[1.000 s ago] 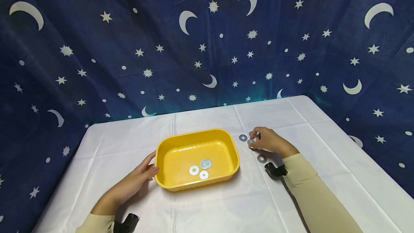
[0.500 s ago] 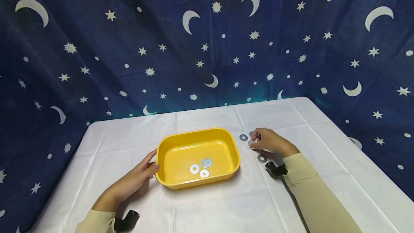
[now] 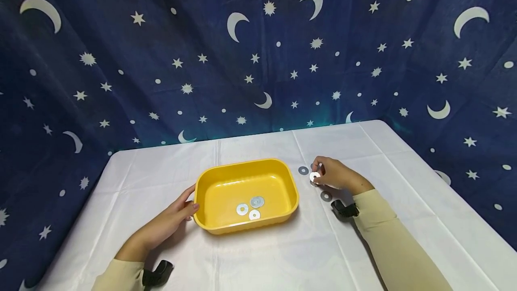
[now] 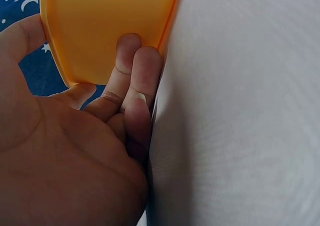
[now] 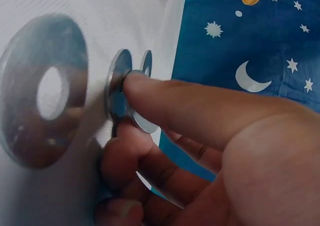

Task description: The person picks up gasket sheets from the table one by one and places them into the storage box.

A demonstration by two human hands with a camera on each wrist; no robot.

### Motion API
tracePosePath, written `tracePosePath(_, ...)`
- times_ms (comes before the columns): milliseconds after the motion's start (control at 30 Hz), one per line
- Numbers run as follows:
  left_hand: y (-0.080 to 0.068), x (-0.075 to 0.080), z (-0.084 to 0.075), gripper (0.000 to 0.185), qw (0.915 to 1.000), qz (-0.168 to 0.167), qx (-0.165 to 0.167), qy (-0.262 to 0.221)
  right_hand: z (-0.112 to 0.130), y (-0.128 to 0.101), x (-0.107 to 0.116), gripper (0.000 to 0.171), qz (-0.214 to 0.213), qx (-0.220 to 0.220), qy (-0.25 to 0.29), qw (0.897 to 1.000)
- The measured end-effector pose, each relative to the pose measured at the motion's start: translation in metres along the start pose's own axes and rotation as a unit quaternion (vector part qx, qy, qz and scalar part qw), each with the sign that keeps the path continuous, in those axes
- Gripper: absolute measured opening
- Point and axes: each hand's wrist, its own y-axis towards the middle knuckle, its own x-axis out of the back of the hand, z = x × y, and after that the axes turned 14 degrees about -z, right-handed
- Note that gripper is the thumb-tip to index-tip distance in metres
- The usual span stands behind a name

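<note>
The yellow plastic tray [image 3: 246, 227] sits on the white-covered table. My left hand [image 3: 167, 221] grips its left end, thumb over the rim and fingers against the outer wall [image 4: 95, 30]. Inside the tray lie several flat metal washers [image 3: 242, 209], some overlapping. To the right of the tray my right hand [image 3: 337, 176] pinches a washer [image 3: 314, 177] between thumb and fingers, close over the table and tilted so it shines. A washer [image 5: 119, 85] shows right by the thumb in the right wrist view. Another large washer [image 5: 45, 90] lies nearer that camera.
More washers lie around my right hand: one on its left [image 3: 303, 170], one partly hidden behind the fingers, and a darker washer [image 3: 326, 196] in front. A dark blue curtain [image 3: 258, 57] with moons and stars hangs behind the white tablecloth [image 3: 258, 259].
The washer under my right fingers has tilted up and now shows bright between thumb and fingers. My left hand stays on the tray; the head view has shifted slightly.
</note>
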Motion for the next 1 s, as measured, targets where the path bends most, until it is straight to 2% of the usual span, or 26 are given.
tracePosePath(200, 0.0, 0.001, 0.001, 0.068, 1.0, 0.003, 0.005, 0.002, 0.005, -0.001, 0.0, 0.018, 0.01, -0.006, 0.01, 1.0)
tracePosePath(367, -0.001, 0.001, 0.001, 0.068, 1.0, 0.003, 0.002, 0.003, 0.011, -0.003, 0.001, 0.01, 0.0, -0.006, 0.018, 1.0)
tracePosePath(667, -0.001, 0.0, 0.0, 0.067, 1.0, 0.007, -0.002, -0.002, 0.028, -0.009, 0.009, 0.014, -0.054, 0.054, 0.027, 0.997)
tracePosePath(1000, -0.001, 0.0, -0.002, 0.067, 1.0, 0.001, -0.002, 0.001, 0.053, -0.023, 0.014, 0.016, -0.079, 0.099, 0.048, 0.991)
